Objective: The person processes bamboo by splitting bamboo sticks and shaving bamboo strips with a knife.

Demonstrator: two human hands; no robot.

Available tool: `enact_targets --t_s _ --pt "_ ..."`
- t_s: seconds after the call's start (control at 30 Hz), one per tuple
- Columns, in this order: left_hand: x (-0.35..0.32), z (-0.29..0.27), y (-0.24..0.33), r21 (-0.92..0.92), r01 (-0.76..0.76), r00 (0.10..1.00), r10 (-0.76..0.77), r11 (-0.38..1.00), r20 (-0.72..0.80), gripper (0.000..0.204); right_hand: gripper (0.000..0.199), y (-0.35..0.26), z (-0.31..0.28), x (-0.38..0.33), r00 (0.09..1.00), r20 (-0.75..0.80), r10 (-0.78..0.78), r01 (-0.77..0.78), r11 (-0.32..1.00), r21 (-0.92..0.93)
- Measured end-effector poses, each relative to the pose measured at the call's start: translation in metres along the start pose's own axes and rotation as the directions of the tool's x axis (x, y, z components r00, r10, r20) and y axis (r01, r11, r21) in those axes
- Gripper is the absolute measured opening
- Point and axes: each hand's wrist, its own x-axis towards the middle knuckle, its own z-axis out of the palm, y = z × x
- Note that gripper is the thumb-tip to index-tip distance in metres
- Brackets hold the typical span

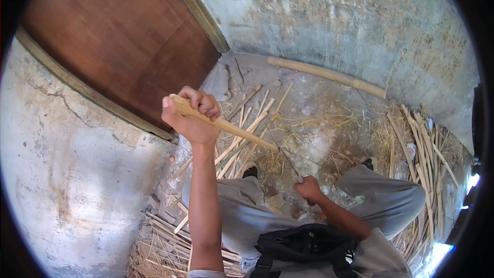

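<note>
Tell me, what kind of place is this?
Probably a rough bamboo-working corner: pale split bamboo strips litter the shaving-strewn concrete floor, a thick bamboo pole lies along the weathered plaster wall.

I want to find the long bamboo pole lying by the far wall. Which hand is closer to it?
Left. The left hand, gripping a bamboo stick, is raised, though apart from the bamboo pole. The right hand sits lower, near the knees, holding a thin blade and farther from it.
</note>
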Motion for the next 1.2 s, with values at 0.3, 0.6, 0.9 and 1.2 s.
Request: enact_targets --t_s 0.3,0.6,0.9,1.2 --pt "0.001 0.007 -0.006 -0.139 -0.046 0.969 0.078 0.989 0.234 0.048 0.023 -0.079 -0.035 -0.042 0.985 0.018 -0.173 0.165 0.962 0.220" --pt "0.009 -0.008 -0.007 -0.255 -0.020 0.939 0.106 0.967 0.326 0.047 0.033 -0.144 -0.163 -0.117 0.968 -0.110 -0.224 0.248 0.914 0.320" --pt "0.034 0.011 -0.015 -0.325 0.265 0.802 -0.021 0.908 0.597 0.054 0.039 -0.234 -0.190 -0.081 0.727 -0.324 -0.605 0.671 0.726 0.150" --pt "0.057 0.060 -0.054 -0.252 0.295 0.856 -0.138 0.922 0.499 0.053 0.043 -0.256 -0.133 -0.008 0.605 -0.354 -0.713 0.794 0.506 0.338"
